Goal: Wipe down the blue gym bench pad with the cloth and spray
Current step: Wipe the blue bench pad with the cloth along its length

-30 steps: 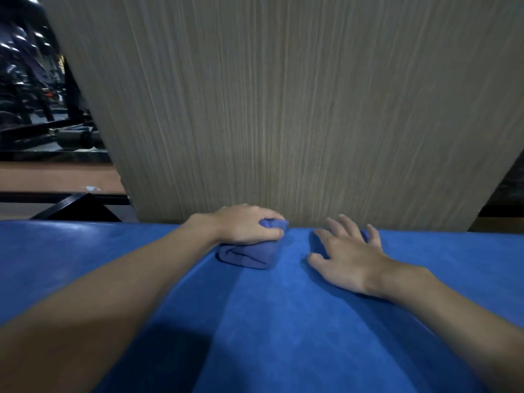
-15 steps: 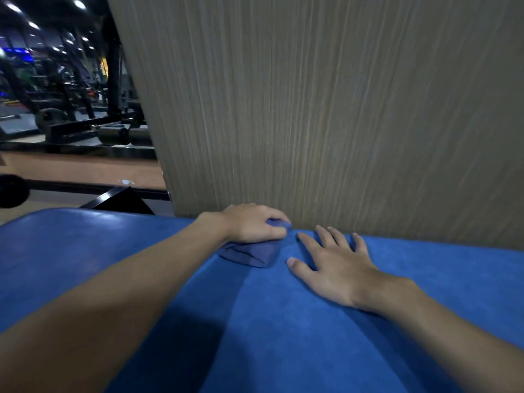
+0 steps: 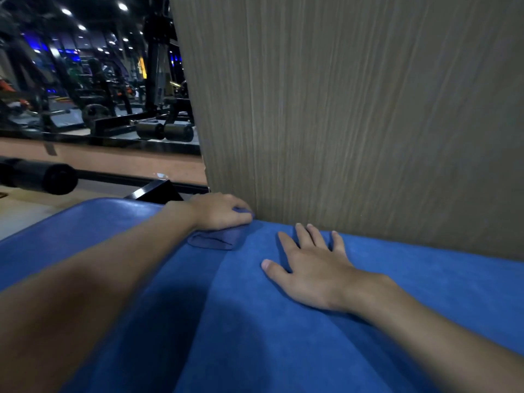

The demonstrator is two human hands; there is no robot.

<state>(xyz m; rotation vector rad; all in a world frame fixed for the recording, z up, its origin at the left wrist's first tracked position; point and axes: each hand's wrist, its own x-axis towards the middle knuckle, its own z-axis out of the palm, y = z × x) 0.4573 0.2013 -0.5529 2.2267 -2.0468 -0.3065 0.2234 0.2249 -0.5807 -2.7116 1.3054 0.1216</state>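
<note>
The left hand [image 3: 224, 211] grips a folded blue cloth [image 3: 215, 240] at the far edge of the blue padded table [image 3: 283, 341]; the right hand [image 3: 312, 269] lies flat, fingers spread.

The wide blue upholstered gym bench pad [image 3: 283, 321] lies flat and fills the lower view, its far edge against a wood-grain panel [image 3: 354, 109]. The small folded blue-grey cloth [image 3: 214, 240] rests bunched on the pad near that edge, gripped by the left hand [image 3: 221, 212].

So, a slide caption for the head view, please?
Left hand grips a blue cloth on the blue bench pad; right hand rests flat beside it.
</note>
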